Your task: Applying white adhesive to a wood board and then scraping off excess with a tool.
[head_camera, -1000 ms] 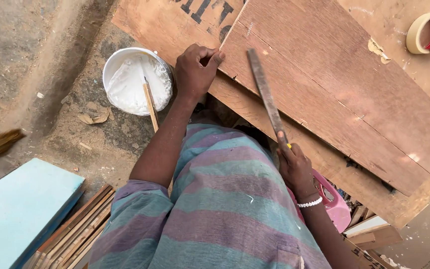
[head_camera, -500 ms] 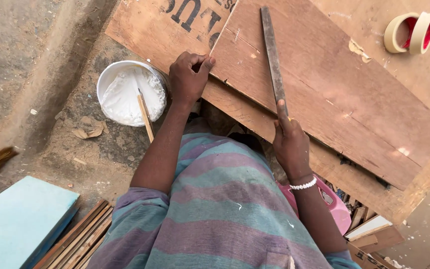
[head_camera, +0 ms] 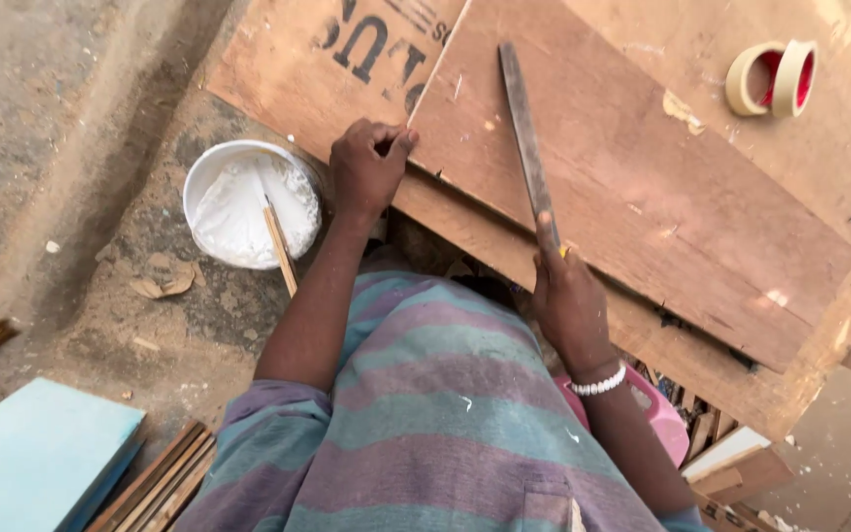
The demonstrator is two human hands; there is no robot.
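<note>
File (head_camera: 527, 138), long, flat and stiff, lies across the board (head_camera: 642, 187) in the upper middle of the frame; it looks rigid metal, best held at its near end. Right hand (head_camera: 568, 296) is closed around that end. Left hand (head_camera: 366, 167) is curled on the board's corner. Bowl (head_camera: 248, 202) of white paste sits left.

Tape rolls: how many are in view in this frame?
2. Both stand side by side, touching, on the wooden surface at the upper right: the tan tape roll on the left, the red-cored tape roll on the right. More may lie out of frame.
</note>
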